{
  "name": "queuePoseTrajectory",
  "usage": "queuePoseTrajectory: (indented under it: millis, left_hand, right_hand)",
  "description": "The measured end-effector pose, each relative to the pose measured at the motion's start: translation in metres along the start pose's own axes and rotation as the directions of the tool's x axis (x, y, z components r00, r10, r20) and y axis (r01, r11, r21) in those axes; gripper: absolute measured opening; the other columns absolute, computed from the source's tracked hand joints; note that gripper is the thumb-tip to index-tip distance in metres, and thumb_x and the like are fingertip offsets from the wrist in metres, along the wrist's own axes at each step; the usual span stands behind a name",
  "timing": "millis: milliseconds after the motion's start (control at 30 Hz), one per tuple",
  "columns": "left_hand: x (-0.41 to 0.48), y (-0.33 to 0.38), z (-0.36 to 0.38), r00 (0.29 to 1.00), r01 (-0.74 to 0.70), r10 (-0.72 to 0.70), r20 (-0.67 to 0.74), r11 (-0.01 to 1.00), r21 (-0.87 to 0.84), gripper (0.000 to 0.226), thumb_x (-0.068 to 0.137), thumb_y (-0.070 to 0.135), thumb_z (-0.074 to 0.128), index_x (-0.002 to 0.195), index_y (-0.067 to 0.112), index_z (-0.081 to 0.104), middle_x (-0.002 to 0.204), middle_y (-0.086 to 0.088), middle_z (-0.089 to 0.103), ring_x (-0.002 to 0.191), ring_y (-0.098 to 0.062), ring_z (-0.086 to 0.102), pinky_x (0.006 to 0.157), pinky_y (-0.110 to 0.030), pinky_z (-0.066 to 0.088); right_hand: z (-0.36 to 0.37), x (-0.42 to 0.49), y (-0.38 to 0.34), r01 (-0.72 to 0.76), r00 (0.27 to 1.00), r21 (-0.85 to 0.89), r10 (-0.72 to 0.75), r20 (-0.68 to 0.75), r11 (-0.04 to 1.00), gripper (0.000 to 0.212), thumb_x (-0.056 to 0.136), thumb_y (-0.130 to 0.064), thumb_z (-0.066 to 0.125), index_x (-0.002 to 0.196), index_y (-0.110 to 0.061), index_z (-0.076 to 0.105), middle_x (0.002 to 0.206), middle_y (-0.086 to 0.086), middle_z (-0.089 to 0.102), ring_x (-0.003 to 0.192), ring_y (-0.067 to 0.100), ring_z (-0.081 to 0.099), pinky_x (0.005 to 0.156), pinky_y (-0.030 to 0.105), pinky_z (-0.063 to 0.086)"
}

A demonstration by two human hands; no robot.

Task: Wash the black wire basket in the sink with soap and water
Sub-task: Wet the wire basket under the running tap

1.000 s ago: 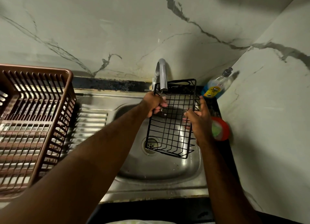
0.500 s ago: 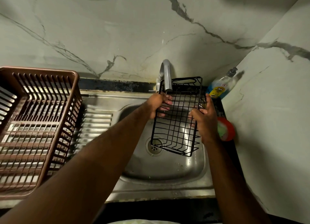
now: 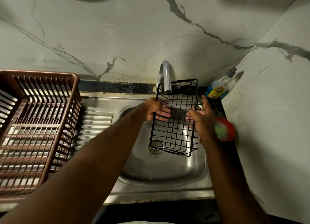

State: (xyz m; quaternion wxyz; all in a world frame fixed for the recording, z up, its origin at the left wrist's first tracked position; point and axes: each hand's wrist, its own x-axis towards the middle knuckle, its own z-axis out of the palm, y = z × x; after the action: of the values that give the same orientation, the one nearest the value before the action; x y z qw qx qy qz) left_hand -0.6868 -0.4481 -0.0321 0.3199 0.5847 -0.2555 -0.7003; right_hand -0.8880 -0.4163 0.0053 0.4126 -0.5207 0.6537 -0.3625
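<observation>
Black wire basket (image 3: 174, 120) held between both hands over the bowl of the steel sink (image 3: 167, 175), tilted so that its far end sits under the tap spout (image 3: 166, 78) and its near end hangs above the drain (image 3: 155, 148).

Progress: a thin thread of water appears to fall from the spout onto the wires just beyond the left hand (image 3: 154, 109). No suds show on the basket or on either hand. The dish-soap bottle (image 3: 218, 88) stands beyond the right hand (image 3: 202, 119), apart from it. A red tub holding a green scrub pad (image 3: 224, 129) sits just to that hand's right, untouched. This reads as a wetting stage, with soaping, scrubbing and rinsing probably all to come, though a final rinse cannot be excluded.

Pose: both forearms reach forward and converge on the basket. The left hand's fingers curl round the left long rim. The right hand clasps the right rim, thumb pointing up and fingers reaching inward over the wires. A brown plastic dish rack (image 3: 33, 123) stands well to the left of the left arm.
</observation>
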Motion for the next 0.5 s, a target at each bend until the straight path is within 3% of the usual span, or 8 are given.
queuePoseTrajectory:
  millis: [100,167,233,367,500]
  left_hand:
    - [-0.001,0.000,-0.004,1.000,-0.003,0.003,-0.005,0.999,-0.047,0.025,0.108,0.007,0.039,0.119,0.002,0.061,0.087,-0.012,0.075,0.061,-0.009,0.068,0.057,-0.028,0.058]
    - [0.002,-0.004,-0.004,0.996,-0.053,0.049,-0.078,0.998,-0.047,0.022,0.107,0.008,0.045,0.112,0.002,0.066,0.100,-0.014,0.076,0.046,-0.002,0.051,0.045,-0.021,0.048]
    - [0.004,-0.007,0.000,0.983,-0.109,0.101,-0.153,0.993,-0.041,0.017,0.105,0.008,0.050,0.106,0.004,0.066,0.103,-0.015,0.076,0.043,-0.002,0.043,0.038,-0.018,0.039]
    - [0.008,-0.009,0.010,0.945,-0.202,0.203,-0.255,0.979,0.029,0.010,0.103,0.010,0.056,0.104,0.007,0.065,0.100,-0.014,0.076,0.040,-0.002,0.047,0.035,-0.019,0.036]
    - [0.015,-0.011,0.017,0.893,-0.262,0.263,-0.364,0.964,0.053,0.004,0.097,0.013,0.067,0.098,0.014,0.063,0.100,-0.009,0.076,0.057,-0.004,0.065,0.040,-0.018,0.043]
  right_hand:
    - [-0.001,-0.002,-0.004,0.029,0.999,-0.019,-0.029,0.021,0.999,0.097,0.060,-0.050,0.068,0.148,-0.055,0.028,0.150,0.008,0.049,0.120,0.027,0.061,0.089,0.050,0.059]
    - [-0.001,-0.005,-0.011,0.065,0.997,-0.041,-0.063,0.038,0.997,0.099,0.060,-0.048,0.068,0.151,-0.052,0.027,0.159,0.003,0.038,0.129,0.023,0.053,0.094,0.050,0.056]
    - [0.000,-0.004,-0.013,0.088,0.996,-0.036,-0.086,0.037,0.995,0.101,0.061,-0.046,0.068,0.153,-0.049,0.027,0.161,-0.001,0.033,0.130,0.020,0.049,0.094,0.050,0.056]
    - [-0.002,-0.003,-0.012,0.076,0.997,-0.001,-0.076,0.014,0.997,0.103,0.059,-0.048,0.067,0.154,-0.047,0.027,0.156,0.006,0.040,0.126,0.021,0.053,0.092,0.050,0.057]
    - [-0.001,-0.003,-0.013,0.074,0.997,0.008,-0.074,0.004,0.997,0.100,0.066,-0.037,0.068,0.155,-0.046,0.025,0.158,0.006,0.037,0.130,0.022,0.049,0.093,0.046,0.056]
